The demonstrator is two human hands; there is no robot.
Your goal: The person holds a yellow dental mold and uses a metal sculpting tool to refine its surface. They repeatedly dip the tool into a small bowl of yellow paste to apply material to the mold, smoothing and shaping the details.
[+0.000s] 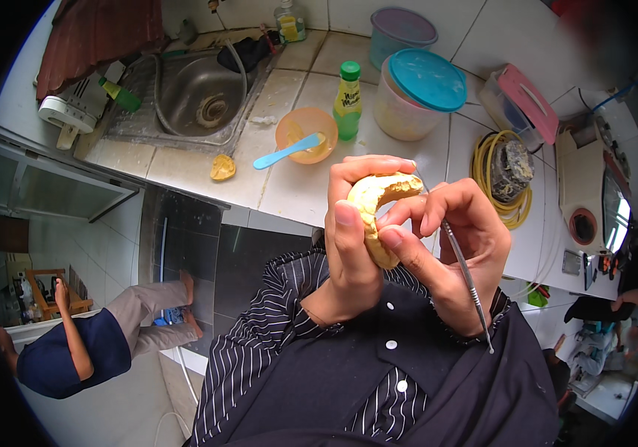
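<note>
My left hand (352, 246) is closed around a yellow, horseshoe-shaped dental cast (370, 200), held up in front of my chest. Along the curve of the cast runs a rough, toothed edge. My right hand (462, 242) holds a thin metal dental carver (463, 272) with a ribbed handle, which slants down across the palm. Its thumb and fingertips pinch together at the inner side of the cast and seem to touch it. Behind my hands, on the tiled counter (289, 195), an orange mixing bowl (287, 132) has a blue spatula (287, 151) across its rim.
A yellow lump (223, 167) lies near the counter's edge. Further back stand a green bottle (347, 104), a teal-lidded tub (408, 104) and a steel sink (203, 97). A yellow hose (525, 205) is coiled at right. Another person (80, 350) is off to the left.
</note>
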